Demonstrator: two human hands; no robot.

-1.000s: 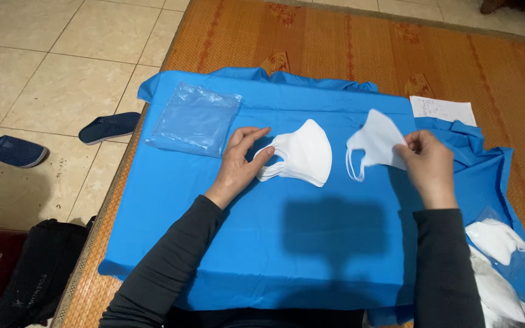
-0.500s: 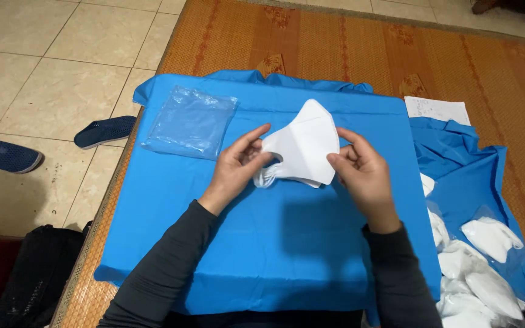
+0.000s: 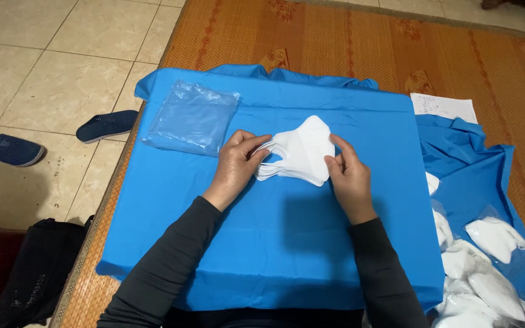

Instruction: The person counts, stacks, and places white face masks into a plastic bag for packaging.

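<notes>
Woven mat (image 3: 347, 48) under blue cloth (image 3: 274, 243), largest things we see. Clear plastic bag stack (image 3: 192, 116) on cloth's far left corner. Loose white masks (image 3: 481, 273) heaped at right. Mid-cloth: stack of white masks (image 3: 299, 152). Left hand (image 3: 237, 163) fingers pinch its left edge; right hand (image 3: 349, 173) fingers clamp right edge.

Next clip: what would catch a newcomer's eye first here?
The white masks stacked at the centre of the bright blue cloth, held between the left hand and the right hand. Next, the clear plastic bags at the cloth's far left corner, and the loose white masks heaped at the right edge.
</notes>
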